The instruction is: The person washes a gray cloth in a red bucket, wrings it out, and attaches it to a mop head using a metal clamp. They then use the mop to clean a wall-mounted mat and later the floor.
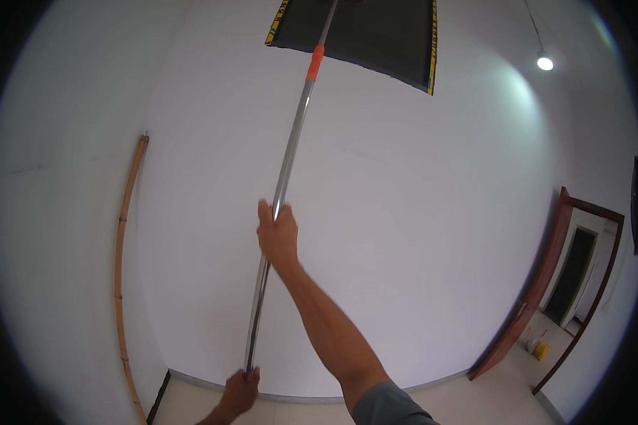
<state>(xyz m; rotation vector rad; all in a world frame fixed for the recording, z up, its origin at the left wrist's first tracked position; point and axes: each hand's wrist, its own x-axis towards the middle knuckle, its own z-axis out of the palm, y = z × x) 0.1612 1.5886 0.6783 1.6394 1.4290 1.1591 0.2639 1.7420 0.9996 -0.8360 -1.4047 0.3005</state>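
Note:
My right hand [278, 236] grips a shiny metal telescopic pole [292, 143] about midway along its visible length. Lower down, my left hand [240, 392] is closed around the same pole near the picture's bottom. An orange collar [315, 62] joins the thick tube to a thinner section, which runs up out of view. The pole leans slightly right toward its top. Behind its upper part is a black rectangular panel [377, 40] with yellow printed strips along its sides. The panel's top is cut off, and whether the pole is attached to it cannot be told.
A bamboo pole [119, 265] leans by the left wall. A lit bulb [545, 62] hangs at the upper right. An open reddish-brown door [531, 287] stands at a doorway, with bags [541, 350] on the floor beyond. A white wall [393, 239] faces me.

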